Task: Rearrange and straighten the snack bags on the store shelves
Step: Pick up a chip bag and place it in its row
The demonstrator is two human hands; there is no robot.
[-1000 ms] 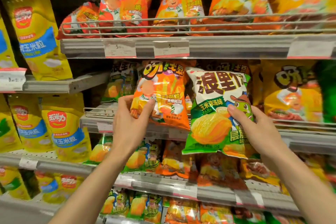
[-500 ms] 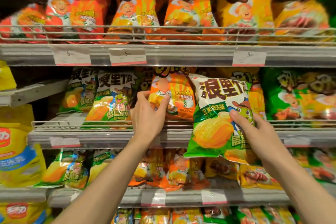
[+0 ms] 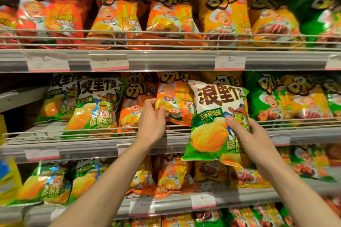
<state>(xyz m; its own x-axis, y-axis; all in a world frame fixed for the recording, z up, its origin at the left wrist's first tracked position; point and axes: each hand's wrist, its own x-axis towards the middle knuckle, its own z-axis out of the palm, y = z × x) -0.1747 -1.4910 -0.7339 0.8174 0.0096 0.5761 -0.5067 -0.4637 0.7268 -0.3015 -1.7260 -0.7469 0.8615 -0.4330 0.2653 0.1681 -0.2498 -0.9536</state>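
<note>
Compared with half a second earlier, the view has shifted so the shelving sits lower and more to the right in frame; the left hand's orange bag now stands further back behind the wire rail, and the green-and-white bag stays lifted in front of the shelf edge.

Shelving unit: three tiers visible, each with a grey front edge and a wire rail. Top shelf [image 3: 166,59] carries a row of upright red, orange, yellow and green snack bags; price tags [image 3: 108,61] clip along its front edge. Middle shelf [image 3: 88,145] holds green-and-white bags [image 3: 96,105] toward its left end, orange bags at centre, green and yellow bags toward its right end. Lower shelf [image 3: 166,202] holds mixed bags, partly blurred.

Green-and-white bag [image 3: 215,120]: held clear of the middle shelf, in front of its front edge just right of centre, tilted slightly, its lower edge hanging below the rail.

Orange bag [image 3: 175,101]: upright on the middle shelf at centre, behind the rail, touching the green-and-white bag's left side.

Left hand [image 3: 152,120]: fingers curled round the orange bag's lower left portion.

Right hand [image 3: 247,132]: grips the green-and-white bag's right side, thumb across its front.
</note>
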